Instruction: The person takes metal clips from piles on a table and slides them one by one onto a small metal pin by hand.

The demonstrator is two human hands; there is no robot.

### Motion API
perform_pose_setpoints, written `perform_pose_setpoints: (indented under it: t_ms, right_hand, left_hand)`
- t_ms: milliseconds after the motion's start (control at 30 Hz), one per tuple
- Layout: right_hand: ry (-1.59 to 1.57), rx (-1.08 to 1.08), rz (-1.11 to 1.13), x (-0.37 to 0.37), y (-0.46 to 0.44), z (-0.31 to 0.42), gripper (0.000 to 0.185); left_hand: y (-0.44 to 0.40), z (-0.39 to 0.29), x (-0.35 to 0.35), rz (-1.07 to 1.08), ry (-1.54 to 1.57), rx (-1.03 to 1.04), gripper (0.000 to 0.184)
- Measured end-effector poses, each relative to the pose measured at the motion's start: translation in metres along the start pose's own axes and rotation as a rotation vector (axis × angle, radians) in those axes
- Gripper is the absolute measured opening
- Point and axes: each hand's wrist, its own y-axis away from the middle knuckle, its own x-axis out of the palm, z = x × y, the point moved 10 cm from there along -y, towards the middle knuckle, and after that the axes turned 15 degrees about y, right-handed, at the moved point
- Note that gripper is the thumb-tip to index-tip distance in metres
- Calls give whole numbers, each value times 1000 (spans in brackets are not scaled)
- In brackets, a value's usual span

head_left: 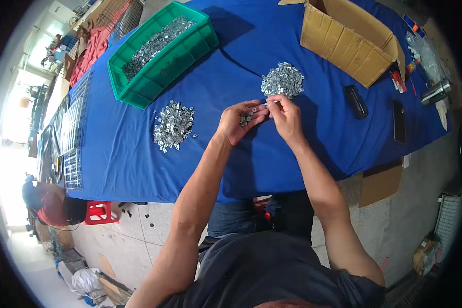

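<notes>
My left hand (238,119) is palm up with its fingers curled round several small square metal pieces (246,118), each with a hole. At its fingertips my right hand (285,116) pinches a small pale metal piece (270,102); its exact kind is too small to make out. Just beyond my hands lies a heap of small shiny metal pieces (283,80). Left of my left hand is another pile of small square metal pieces (173,124). A green plastic bin (177,64) at the back left holds many more such pieces.
A blue cloth (120,169) covers the table. At the back right stands an open cardboard box (339,46). Near it lie a black case (356,101), a phone-like black slab (399,121) and a metal cylinder (436,91). White wire racks (76,118) line the left edge.
</notes>
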Motion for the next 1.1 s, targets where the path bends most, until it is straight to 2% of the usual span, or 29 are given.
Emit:
perform_pose_setpoints:
  t_ms: [167,267,400,500,800,867,900,967,1033,1100]
  right_hand:
    - [-14,-75,103,14,6,11,11]
    - [58,-145,62,15,7,13,10]
    - [38,-120,114,15,7,19,10]
    - [155,-195,4,5,6,26,9]
    - [93,-96,51,9,1,7,11]
    - [-5,82,21,9,-1,-22,12]
    - [185,86,-74,-11,-4,-12,11]
    - [267,50,-168,-23,-9,-23,12]
    - [230,49,-176,-25,-10,-24,12]
    - [215,125,-188,-32,-9,-25,14]
  left_hand:
    - [2,-2,-3,-47,7,25,35]
    - [1,-1,-3,-39,12,20,35]
    - [0,-1,-1,-11,7,20,35]
    - [0,0,0,-5,16,15,35]
    - [3,1,4,-21,-94,-9,37]
    - [1,0,2,-32,-114,-5,36]
    - [0,1,3,-16,-58,-24,36]
    - [-1,3,0,-2,1,-45,36]
    - [1,0,7,73,119,-31,39]
    - [2,-2,7,110,82,24,43]
